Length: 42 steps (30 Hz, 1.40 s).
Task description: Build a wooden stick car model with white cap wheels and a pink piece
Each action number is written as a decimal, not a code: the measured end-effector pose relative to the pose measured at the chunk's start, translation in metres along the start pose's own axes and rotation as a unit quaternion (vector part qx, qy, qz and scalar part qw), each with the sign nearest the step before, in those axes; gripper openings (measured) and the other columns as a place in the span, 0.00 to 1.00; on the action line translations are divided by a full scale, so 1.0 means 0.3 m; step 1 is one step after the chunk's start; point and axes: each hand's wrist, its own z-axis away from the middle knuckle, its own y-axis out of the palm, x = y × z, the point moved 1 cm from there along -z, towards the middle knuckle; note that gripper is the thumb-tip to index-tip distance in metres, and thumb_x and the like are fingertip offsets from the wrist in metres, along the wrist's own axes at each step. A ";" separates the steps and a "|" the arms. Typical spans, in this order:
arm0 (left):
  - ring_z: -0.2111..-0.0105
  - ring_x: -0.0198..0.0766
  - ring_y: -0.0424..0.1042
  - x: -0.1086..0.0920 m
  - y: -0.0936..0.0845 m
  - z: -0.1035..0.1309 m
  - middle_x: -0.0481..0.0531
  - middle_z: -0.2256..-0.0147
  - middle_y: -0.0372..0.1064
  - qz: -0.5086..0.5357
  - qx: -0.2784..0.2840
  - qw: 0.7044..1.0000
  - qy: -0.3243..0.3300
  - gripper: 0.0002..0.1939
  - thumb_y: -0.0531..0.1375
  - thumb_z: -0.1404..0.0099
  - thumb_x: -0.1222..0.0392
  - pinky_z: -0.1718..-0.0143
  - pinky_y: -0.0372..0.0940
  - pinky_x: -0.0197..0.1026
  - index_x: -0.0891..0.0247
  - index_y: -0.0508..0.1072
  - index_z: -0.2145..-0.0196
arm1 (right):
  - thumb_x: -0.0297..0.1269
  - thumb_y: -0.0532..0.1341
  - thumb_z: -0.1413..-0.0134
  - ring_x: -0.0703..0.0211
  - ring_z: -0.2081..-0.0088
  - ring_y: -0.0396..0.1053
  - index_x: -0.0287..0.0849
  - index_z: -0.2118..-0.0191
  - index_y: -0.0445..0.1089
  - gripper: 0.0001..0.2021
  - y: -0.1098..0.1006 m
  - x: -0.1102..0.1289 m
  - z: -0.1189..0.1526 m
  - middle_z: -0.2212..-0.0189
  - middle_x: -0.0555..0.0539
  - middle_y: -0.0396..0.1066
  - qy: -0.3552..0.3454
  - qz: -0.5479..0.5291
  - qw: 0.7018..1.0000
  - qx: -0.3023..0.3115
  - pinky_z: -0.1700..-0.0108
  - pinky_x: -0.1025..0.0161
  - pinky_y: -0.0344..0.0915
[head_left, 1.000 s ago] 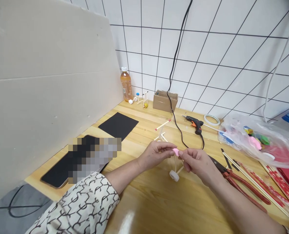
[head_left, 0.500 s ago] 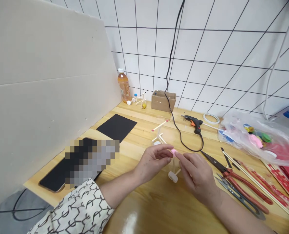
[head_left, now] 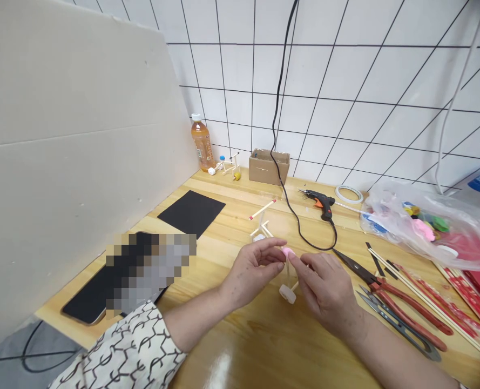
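Note:
A small stick model with a white wheel stands on the table between my hands, shaped like a little bicycle or tricycle. On top of one upright stick sits a small pink lump, seemingly soft clay. My left hand is curled with its fingertips against the lump's left side. From the right, my right hand presses its fingers on the same lump, its lower fingers bent beside the stick. Behind my left fingers the model's pale stick frame and a red-tipped handlebar stick show; part of the frame is hidden.
A glue gun, tape roll, pliers and scissors lie right. Farther right is a plastic bag. A bottle, another stick model and cardboard box stand behind. Black paper and a phone lie left.
The view has shifted slightly. Both hands stay at the pink lump, with little visible movement of the fingers; the model stands where it was.

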 end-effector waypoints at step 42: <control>0.73 0.32 0.69 0.010 -0.004 -0.017 0.51 0.74 0.74 -0.114 -0.049 0.991 0.054 0.07 0.62 0.45 0.62 0.68 0.66 0.34 0.65 0.78 0.68 | 0.33 0.57 0.45 0.58 0.65 0.65 0.43 0.61 0.69 0.06 0.041 -0.007 -0.026 0.69 0.47 0.69 0.172 -0.182 0.968 -0.020 0.63 0.59 0.61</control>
